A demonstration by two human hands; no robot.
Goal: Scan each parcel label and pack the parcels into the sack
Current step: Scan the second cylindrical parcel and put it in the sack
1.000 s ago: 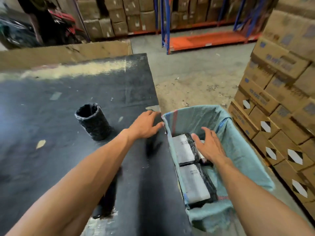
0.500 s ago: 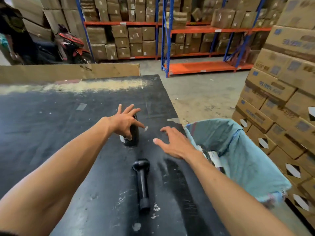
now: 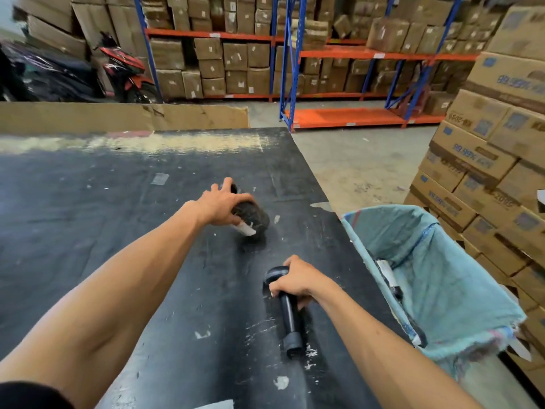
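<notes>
A black cylindrical parcel (image 3: pixel 253 215) wrapped in dark film lies tilted on the black table (image 3: pixel 88 219), a white label showing at its lower edge. My left hand (image 3: pixel 219 206) is closed over its top. A black handheld scanner (image 3: pixel 287 314) lies on the table nearer to me, and my right hand (image 3: pixel 296 280) grips it just below its head. The teal woven sack (image 3: pixel 448 278) hangs open at the table's right edge, with parcels partly visible inside along its left wall.
Stacked cardboard cartons (image 3: pixel 483 160) rise close to the right of the sack. A cardboard sheet (image 3: pixel 124 116) stands along the table's far edge. Blue and orange racks (image 3: pixel 348 116) with boxes and a parked motorbike (image 3: pixel 126 72) stand beyond.
My left hand went from the table's edge to the cylindrical parcel and closed on it, tipping it. My right hand left the sack and took hold of the scanner.
</notes>
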